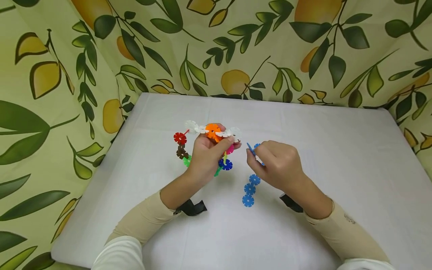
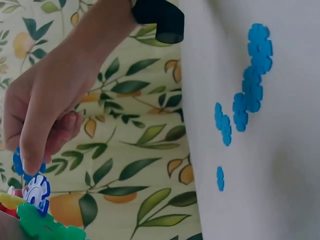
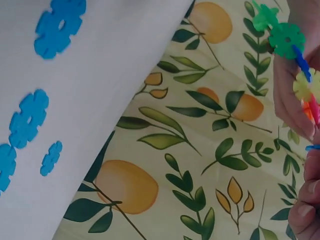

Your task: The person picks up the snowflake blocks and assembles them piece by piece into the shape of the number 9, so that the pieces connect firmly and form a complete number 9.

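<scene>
My left hand (image 1: 204, 159) grips a chain of interlocking plastic snowflake discs, with an orange disc (image 1: 212, 131) and white ones at the fingers. Red (image 1: 180, 138), brown, green and dark blue (image 1: 227, 164) discs hang from it in a loop. To the right, my right hand (image 1: 280, 163) pinches a light blue snowflake disc (image 1: 251, 149) between thumb and forefinger, apart from the chain in the head view. The left wrist view shows that blue disc (image 2: 19, 162) close to the chain's green disc (image 2: 45, 227). Part of the chain (image 3: 287, 40) also enters the right wrist view.
A row of loose light blue discs (image 1: 249, 188) lies on the white table (image 1: 216, 240) between my forearms; more are partly hidden behind the right hand. Black straps (image 1: 192, 207) hang at both wrists. A fruit-patterned cloth (image 1: 236, 45) stands behind the table and at its sides.
</scene>
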